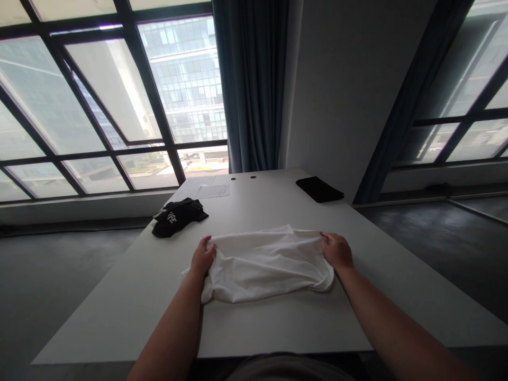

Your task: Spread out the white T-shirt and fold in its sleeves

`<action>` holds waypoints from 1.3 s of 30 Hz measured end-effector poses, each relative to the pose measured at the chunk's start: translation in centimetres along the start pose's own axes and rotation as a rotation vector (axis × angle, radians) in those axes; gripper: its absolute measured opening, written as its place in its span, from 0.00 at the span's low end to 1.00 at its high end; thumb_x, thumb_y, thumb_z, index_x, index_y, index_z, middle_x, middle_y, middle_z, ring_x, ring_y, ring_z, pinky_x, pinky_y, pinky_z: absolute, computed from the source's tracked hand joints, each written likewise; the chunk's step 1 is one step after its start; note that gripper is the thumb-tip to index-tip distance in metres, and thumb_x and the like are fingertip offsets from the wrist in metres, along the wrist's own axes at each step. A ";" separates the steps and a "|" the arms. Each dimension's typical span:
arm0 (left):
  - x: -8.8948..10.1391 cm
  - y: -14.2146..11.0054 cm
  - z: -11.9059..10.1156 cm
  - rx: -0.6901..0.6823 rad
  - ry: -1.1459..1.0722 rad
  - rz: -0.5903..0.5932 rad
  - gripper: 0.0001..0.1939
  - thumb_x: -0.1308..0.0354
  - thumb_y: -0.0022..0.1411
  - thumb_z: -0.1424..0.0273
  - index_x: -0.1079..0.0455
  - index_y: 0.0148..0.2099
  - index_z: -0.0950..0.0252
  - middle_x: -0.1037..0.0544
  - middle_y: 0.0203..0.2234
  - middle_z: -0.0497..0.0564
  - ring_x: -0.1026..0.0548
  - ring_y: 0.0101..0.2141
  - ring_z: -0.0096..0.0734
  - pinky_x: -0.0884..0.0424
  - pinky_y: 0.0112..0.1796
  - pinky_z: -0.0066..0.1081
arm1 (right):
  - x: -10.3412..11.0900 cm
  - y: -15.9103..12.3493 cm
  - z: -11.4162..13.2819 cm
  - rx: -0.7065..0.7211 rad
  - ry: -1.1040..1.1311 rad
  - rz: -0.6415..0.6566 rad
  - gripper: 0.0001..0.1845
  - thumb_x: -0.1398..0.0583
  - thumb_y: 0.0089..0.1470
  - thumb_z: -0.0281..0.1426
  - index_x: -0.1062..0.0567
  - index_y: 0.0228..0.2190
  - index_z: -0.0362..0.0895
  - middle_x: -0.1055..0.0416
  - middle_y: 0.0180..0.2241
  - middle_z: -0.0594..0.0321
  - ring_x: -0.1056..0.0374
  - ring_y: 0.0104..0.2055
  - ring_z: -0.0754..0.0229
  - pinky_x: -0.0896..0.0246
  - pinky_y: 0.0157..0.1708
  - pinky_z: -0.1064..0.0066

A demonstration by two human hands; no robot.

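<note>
A white garment (265,264), most likely a T-shirt, is stretched sideways between my two hands over the near part of the table. My left hand (203,256) is closed on its left upper corner, thumb and fingers pinching the fabric. At the right upper corner, my right hand (336,250) grips the cloth in the same way. The upper edge runs fairly straight from hand to hand, while the lower part sags in loose wrinkles with a rounded fold at the lower right. A small bit of white fabric shows to the left of my left wrist.
On the white table (254,328), a crumpled black garment (178,217) with white lettering lies at the left edge. A folded black cloth (319,189) rests at the far right. Paper sheets (208,189) lie at the far left, near two round holes. Beyond hangs a blue curtain (252,84).
</note>
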State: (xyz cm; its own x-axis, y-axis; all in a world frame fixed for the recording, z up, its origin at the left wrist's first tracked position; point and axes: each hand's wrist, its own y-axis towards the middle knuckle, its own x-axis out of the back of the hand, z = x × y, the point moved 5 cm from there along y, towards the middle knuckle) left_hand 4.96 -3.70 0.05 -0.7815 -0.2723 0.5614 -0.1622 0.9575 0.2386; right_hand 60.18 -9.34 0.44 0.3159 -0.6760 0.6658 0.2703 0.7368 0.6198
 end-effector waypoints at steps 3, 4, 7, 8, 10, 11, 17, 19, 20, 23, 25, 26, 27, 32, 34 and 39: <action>-0.4 -0.2 -0.1 -0.002 -0.003 0.022 0.26 0.42 0.65 0.64 0.32 0.64 0.62 0.20 0.54 0.60 0.21 0.52 0.47 0.29 0.55 0.42 | 0.4 0.0 0.1 0.007 -0.044 -0.033 0.20 0.46 0.57 0.29 0.17 0.44 0.40 0.21 0.44 0.47 0.28 0.49 0.47 0.35 0.57 0.54; -0.5 -0.3 -0.1 0.002 0.000 0.028 0.27 0.42 0.66 0.64 0.33 0.65 0.62 0.20 0.54 0.60 0.21 0.52 0.47 0.29 0.55 0.42 | 0.6 0.0 0.4 0.020 -0.061 -0.039 0.20 0.45 0.57 0.30 0.17 0.45 0.40 0.22 0.44 0.46 0.29 0.50 0.46 0.35 0.57 0.53; -0.5 -0.4 -0.2 0.011 0.005 0.028 0.27 0.43 0.66 0.64 0.34 0.65 0.61 0.20 0.54 0.59 0.21 0.52 0.46 0.29 0.54 0.41 | 0.8 -0.3 1.7 0.121 -0.080 -0.017 0.20 0.44 0.61 0.34 0.16 0.46 0.41 0.27 0.50 0.44 0.33 0.56 0.44 0.37 0.59 0.51; -0.5 -0.4 -0.3 0.014 0.010 0.028 0.26 0.43 0.66 0.64 0.33 0.65 0.61 0.20 0.53 0.59 0.21 0.52 0.46 0.28 0.54 0.40 | 0.6 -0.3 2.3 0.176 -0.069 0.020 0.20 0.44 0.62 0.35 0.16 0.47 0.42 0.28 0.53 0.44 0.34 0.58 0.44 0.39 0.61 0.51; -0.5 -0.4 -0.4 0.022 0.031 0.033 0.25 0.43 0.66 0.64 0.32 0.64 0.61 0.18 0.51 0.58 0.20 0.50 0.46 0.28 0.53 0.40 | -0.3 0.0 3.1 0.271 -0.036 0.131 0.19 0.43 0.62 0.37 0.16 0.46 0.45 0.30 0.59 0.47 0.38 0.63 0.44 0.43 0.65 0.51; -0.5 -0.5 -0.5 0.028 0.044 0.038 0.24 0.43 0.66 0.64 0.32 0.63 0.60 0.18 0.49 0.57 0.20 0.49 0.46 0.28 0.52 0.40 | -0.9 0.2 3.3 0.300 -0.020 0.196 0.19 0.43 0.63 0.38 0.16 0.45 0.46 0.30 0.60 0.48 0.38 0.64 0.44 0.44 0.66 0.51; -0.2 -0.8 -0.6 0.029 0.022 0.021 0.27 0.41 0.65 0.63 0.34 0.65 0.60 0.18 0.50 0.56 0.19 0.45 0.42 0.27 0.50 0.38 | -3.8 2.7 1.0 0.153 0.077 0.340 0.25 0.45 0.62 0.37 0.20 0.54 0.41 0.23 0.55 0.49 0.28 0.57 0.49 0.35 0.60 0.59; -0.2 -1.0 -0.7 0.026 -0.019 0.021 0.29 0.41 0.65 0.63 0.36 0.66 0.60 0.18 0.49 0.56 0.18 0.43 0.40 0.27 0.48 0.37 | -3.0 3.4 -0.6 0.031 0.045 0.179 0.26 0.46 0.60 0.33 0.20 0.55 0.41 0.22 0.54 0.48 0.27 0.56 0.48 0.34 0.58 0.58; -0.2 -1.1 -0.9 0.026 -0.038 0.028 0.30 0.42 0.65 0.63 0.37 0.67 0.61 0.17 0.47 0.56 0.18 0.41 0.39 0.27 0.47 0.36 | -2.4 3.5 -1.5 -0.033 0.016 0.092 0.26 0.47 0.60 0.31 0.20 0.54 0.40 0.22 0.54 0.48 0.27 0.57 0.48 0.34 0.58 0.57; -0.1 -1.3 -1.4 0.034 -0.063 0.044 0.33 0.43 0.65 0.62 0.41 0.70 0.64 0.16 0.40 0.53 0.18 0.38 0.38 0.27 0.45 0.36 | -0.4 3.3 -3.9 -0.247 -0.067 -0.080 0.26 0.46 0.58 0.30 0.18 0.53 0.40 0.23 0.54 0.45 0.27 0.56 0.44 0.33 0.57 0.53; 0.2 -1.4 -1.8 0.031 -0.059 0.053 0.33 0.43 0.66 0.62 0.41 0.70 0.64 0.15 0.38 0.52 0.18 0.40 0.39 0.27 0.47 0.37 | 1.1 2.9 -5.5 -0.380 -0.079 -0.138 0.28 0.47 0.58 0.31 0.21 0.56 0.39 0.24 0.56 0.44 0.27 0.56 0.42 0.34 0.56 0.52; 0.4 -1.5 -2.0 0.022 -0.053 0.067 0.32 0.44 0.66 0.63 0.40 0.69 0.63 0.15 0.39 0.52 0.18 0.42 0.39 0.28 0.49 0.37 | 1.8 2.7 -6.3 -0.430 -0.069 -0.165 0.30 0.47 0.58 0.31 0.23 0.59 0.38 0.25 0.56 0.43 0.27 0.56 0.41 0.34 0.56 0.52; 0.6 -1.5 -2.2 0.011 -0.044 0.088 0.29 0.44 0.66 0.63 0.37 0.68 0.63 0.14 0.39 0.52 0.18 0.43 0.40 0.28 0.50 0.37 | 2.6 2.4 -7.0 -0.473 -0.055 -0.192 0.32 0.48 0.58 0.30 0.27 0.62 0.37 0.26 0.57 0.42 0.28 0.56 0.41 0.35 0.57 0.52; 2.2 -3.2 -2.9 -0.088 -0.017 0.243 0.19 0.41 0.64 0.55 0.23 0.52 0.58 0.15 0.44 0.54 0.19 0.46 0.45 0.28 0.53 0.40 | 5.5 1.6 -9.4 -0.493 -0.060 -0.273 0.37 0.47 0.54 0.28 0.35 0.64 0.29 0.33 0.61 0.31 0.34 0.62 0.37 0.38 0.58 0.48; 3.1 -4.8 -3.1 -0.179 -0.011 0.326 0.21 0.37 0.60 0.52 0.21 0.51 0.57 0.17 0.51 0.55 0.22 0.52 0.47 0.31 0.58 0.42 | 6.0 1.8 -8.4 -0.302 -0.064 -0.237 0.32 0.46 0.53 0.28 0.29 0.59 0.32 0.31 0.59 0.35 0.36 0.63 0.38 0.40 0.61 0.47; 6.1 -9.7 -1.6 -0.399 0.153 0.486 0.41 0.29 0.53 0.48 0.29 0.66 0.57 0.26 0.63 0.58 0.31 0.63 0.54 0.37 0.64 0.49 | 6.6 1.9 -1.3 0.149 0.063 -0.135 0.16 0.46 0.61 0.32 0.20 0.43 0.44 0.24 0.51 0.49 0.32 0.59 0.44 0.39 0.63 0.50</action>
State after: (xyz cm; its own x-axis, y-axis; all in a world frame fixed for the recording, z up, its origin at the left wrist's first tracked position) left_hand 2.70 -14.81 2.45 -0.6097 0.1449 0.7793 0.4482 0.8739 0.1881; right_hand 63.94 -12.33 5.49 0.3433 -0.7626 0.5482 0.1780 0.6260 0.7593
